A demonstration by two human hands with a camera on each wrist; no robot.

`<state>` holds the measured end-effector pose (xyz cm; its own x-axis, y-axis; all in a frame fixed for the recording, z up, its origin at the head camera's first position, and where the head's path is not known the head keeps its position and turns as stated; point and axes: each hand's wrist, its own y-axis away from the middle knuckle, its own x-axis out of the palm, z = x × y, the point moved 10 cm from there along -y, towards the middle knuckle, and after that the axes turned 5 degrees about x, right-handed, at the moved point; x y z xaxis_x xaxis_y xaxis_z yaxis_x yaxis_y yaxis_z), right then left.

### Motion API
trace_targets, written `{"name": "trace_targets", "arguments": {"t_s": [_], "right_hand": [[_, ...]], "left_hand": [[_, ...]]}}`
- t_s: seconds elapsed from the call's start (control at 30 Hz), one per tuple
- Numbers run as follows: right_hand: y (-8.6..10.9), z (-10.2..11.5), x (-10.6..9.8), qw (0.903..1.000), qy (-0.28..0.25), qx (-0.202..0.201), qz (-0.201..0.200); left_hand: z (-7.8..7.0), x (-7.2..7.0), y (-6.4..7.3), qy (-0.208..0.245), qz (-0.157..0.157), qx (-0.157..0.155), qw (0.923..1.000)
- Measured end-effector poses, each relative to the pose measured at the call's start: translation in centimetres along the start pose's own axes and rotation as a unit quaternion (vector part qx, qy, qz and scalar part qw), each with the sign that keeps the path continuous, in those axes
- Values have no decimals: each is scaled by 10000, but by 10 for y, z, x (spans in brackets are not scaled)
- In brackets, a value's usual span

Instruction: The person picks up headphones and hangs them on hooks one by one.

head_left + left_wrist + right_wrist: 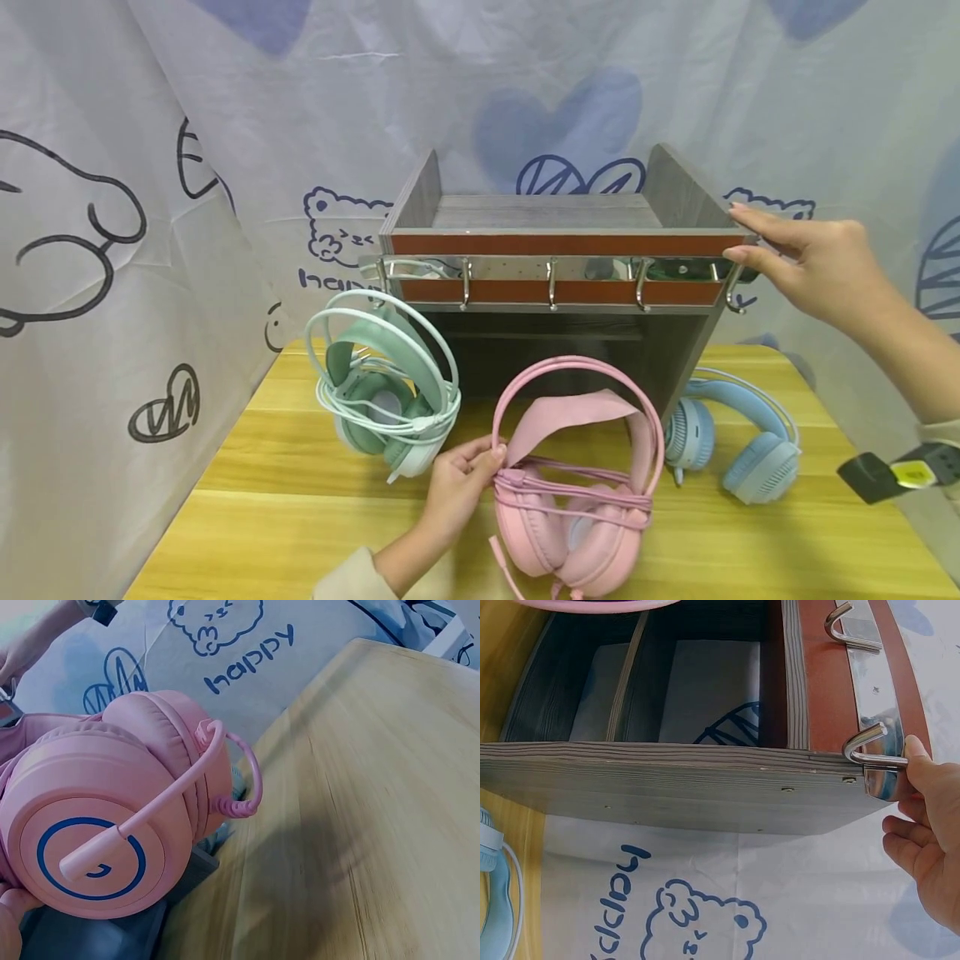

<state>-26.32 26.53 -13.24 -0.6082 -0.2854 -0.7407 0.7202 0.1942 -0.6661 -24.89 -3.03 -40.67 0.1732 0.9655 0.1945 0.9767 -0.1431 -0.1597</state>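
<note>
My left hand [457,487] grips a pink headset [607,554] by the left side of its headband. The headset's cable is wound around it, and in the left wrist view its microphone boom [161,802] crosses an ear cup. My right hand [817,258] pinches the right end of the metal hook rail [889,780] on a grey wooden shelf [682,187], thumb in front. A green headset [386,333], wrapped in its pale cable, is at the rail's leftmost hook. The hooks to its right carry nothing.
A light blue headset [757,471] lies on the yellow wooden table [247,517], right of the shelf. Behind and to the left hangs a white curtain [225,75] with blue hearts and cartoon drawings.
</note>
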Motion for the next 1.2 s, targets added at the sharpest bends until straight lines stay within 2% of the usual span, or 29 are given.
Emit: {"name": "trace_targets", "arguments": {"t_s": [0.27,0.67,1.2], "right_hand": [[-1,-1,0,10000,39,39,39],[0,1,-1,9999,-71,-117,-83],[-1,0,-1,9999,-139,-11,6]], "left_hand": [[-15,6,2,-42,101,145,9998],[-35,18,5,-58,435,166,9989],[-74,13,1,-283,144,569,9979]]}}
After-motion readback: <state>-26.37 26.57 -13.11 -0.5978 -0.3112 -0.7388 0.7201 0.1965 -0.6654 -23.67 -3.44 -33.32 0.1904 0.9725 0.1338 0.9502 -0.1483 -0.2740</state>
